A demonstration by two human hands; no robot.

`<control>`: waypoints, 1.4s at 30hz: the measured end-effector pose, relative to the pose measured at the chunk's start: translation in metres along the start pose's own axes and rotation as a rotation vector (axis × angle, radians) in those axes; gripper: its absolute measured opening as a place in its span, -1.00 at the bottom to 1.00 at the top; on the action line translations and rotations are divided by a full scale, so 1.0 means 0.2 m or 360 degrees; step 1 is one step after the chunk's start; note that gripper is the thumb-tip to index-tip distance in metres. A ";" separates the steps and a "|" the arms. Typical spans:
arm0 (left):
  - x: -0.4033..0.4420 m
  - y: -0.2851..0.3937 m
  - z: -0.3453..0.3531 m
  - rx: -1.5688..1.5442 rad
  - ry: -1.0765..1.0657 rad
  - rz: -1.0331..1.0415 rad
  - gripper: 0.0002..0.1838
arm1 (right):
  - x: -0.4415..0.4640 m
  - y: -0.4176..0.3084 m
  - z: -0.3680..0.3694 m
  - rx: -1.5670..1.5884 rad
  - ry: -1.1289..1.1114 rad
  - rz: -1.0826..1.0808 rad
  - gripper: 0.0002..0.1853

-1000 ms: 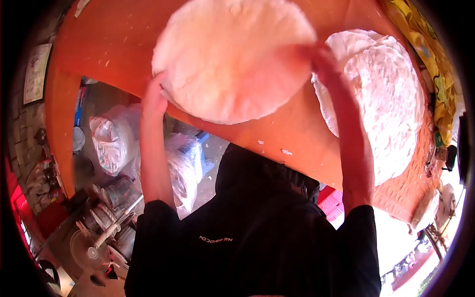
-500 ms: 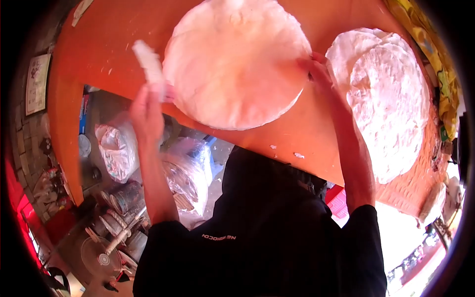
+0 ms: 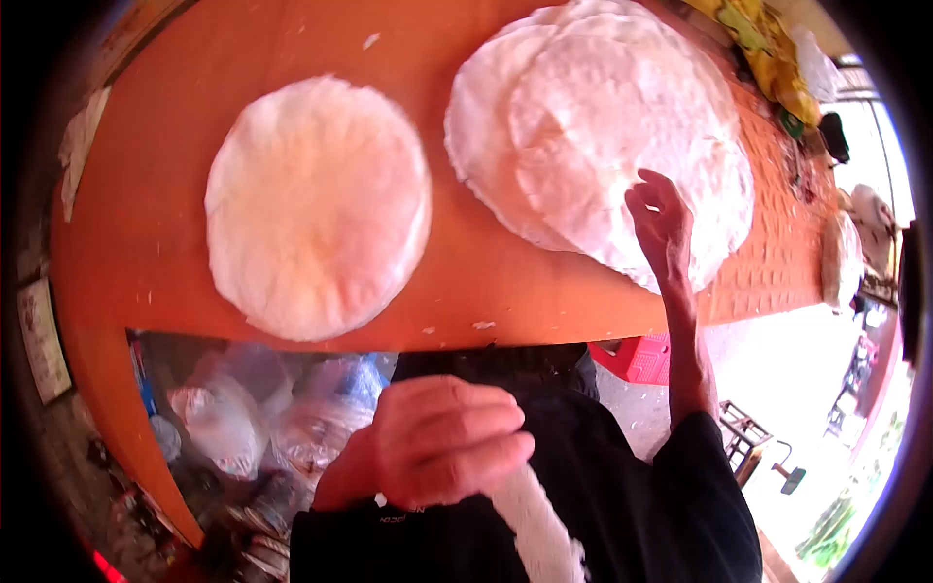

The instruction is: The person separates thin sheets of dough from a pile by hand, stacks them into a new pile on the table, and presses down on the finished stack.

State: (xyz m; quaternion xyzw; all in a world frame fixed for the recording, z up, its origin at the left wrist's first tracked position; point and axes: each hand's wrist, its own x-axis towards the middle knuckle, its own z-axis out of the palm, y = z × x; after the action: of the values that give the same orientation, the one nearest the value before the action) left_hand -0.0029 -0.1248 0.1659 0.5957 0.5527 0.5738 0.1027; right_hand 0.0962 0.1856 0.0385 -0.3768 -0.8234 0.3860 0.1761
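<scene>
My left hand point(image 3: 452, 442) is raised near my chest, fingers folded round a ragged white strip point(image 3: 535, 525) that hangs down from it; its exact kind I cannot tell. My right hand point(image 3: 664, 219) is over the near right part of a pile of large, thin, wrinkled white sheets point(image 3: 593, 107). Its fingers are loosely curved, with a gap between them and nothing seen in them; whether it touches the pile I cannot tell. A smooth round white pad point(image 3: 316, 209), like dough or soft padding, lies flat to the left of the pile.
The orange table point(image 3: 442, 291) has small white scraps on it. Yellow cloth point(image 3: 768, 58) lies at its far right edge. Under the table are stuffed plastic bags point(image 3: 219, 418) and a red crate point(image 3: 637, 360). A pale wrapped bundle point(image 3: 842, 260) is at the right end.
My right hand has left the round pad and moved over the white pile. My left hand has come back toward my chest with the strip. The view has shifted to the right.
</scene>
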 end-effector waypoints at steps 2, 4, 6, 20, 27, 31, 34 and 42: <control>0.07 0.03 0.05 0.0009 -0.0047 0.0091 -0.68 | 0.00 0.14 -0.12 -0.0238 0.0036 -0.0021 -0.61; 0.12 0.05 0.10 -0.0010 -0.0083 0.0104 -0.70 | -0.03 0.22 -0.19 -0.0537 -0.0065 -0.0279 -0.52; 0.16 0.06 0.16 0.0096 -0.0086 0.0271 -0.74 | -0.09 0.21 -0.24 -0.0800 -0.0310 -0.0538 -0.35; 0.06 -0.17 0.48 -0.0547 0.0787 -0.0995 -0.58 | -0.14 0.17 -0.21 -0.0603 -0.0236 -0.1026 -0.56; 0.01 -0.53 0.64 -0.1049 0.0750 -0.1716 -0.66 | 0.00 0.10 -0.29 -0.0396 -0.0110 -0.0859 -0.74; 0.06 -0.62 0.73 -0.1285 0.0720 -0.1776 -0.71 | 0.18 0.22 -0.27 -0.1322 -0.0556 -0.1001 -0.79; 0.05 -0.69 0.77 -0.1172 0.0685 -0.1805 -0.77 | 0.40 -0.07 -0.66 -0.0885 0.0072 -0.0906 -0.83; 0.28 -0.86 0.91 -0.1420 0.0822 -0.1942 -0.73 | 0.32 -0.18 -0.69 -0.0884 0.0209 -0.1411 -0.73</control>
State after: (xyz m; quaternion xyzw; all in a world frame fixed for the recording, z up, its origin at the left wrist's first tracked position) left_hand 0.0344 0.0756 0.0089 -0.0609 0.5058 0.7031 0.4961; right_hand 0.1175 0.2881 0.1536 -0.0482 -0.9623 0.0173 0.2671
